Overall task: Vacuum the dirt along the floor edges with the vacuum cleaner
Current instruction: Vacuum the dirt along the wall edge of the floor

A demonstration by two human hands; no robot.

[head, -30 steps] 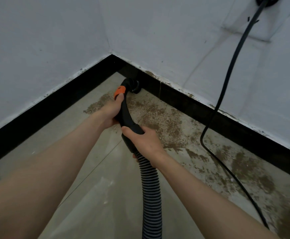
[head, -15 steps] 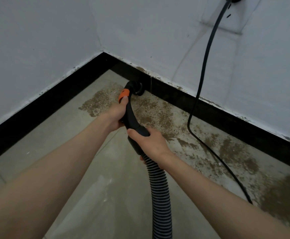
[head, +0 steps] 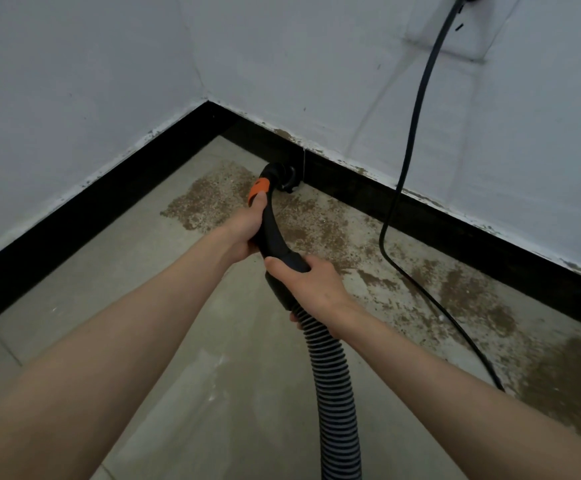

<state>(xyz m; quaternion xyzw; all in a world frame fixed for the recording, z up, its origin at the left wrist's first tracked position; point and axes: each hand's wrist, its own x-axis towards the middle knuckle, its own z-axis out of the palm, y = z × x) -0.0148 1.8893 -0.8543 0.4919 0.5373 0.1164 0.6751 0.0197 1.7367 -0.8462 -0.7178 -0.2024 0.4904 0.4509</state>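
nearest, the ribbed hose [head: 336, 393] rises from the bottom edge to the right hand [head: 311, 282], which is wrapped round the rear of the black handle [head: 275, 237]. just ahead, the left hand [head: 246, 232] grips the handle's neck, thumb up by the orange button [head: 258, 190]. beyond it the nozzle [head: 284, 176] sits low at the foot of the black skirting board [head: 420, 216], near the corner.

the step in hand looks like sucking up along the right-hand wall's edge. brown dirt [head: 316, 230] covers the floor [head: 192, 341] on both sides of the nozzle and runs rightward along the skirting, so much is left. the next move likely calls for drawing the nozzle along the skirting.

the power cord [head: 417, 126] hangs down the wall [head: 316, 64] and trails across the dirty strip to the right; it could snag. open floor lies toward the left and near side.
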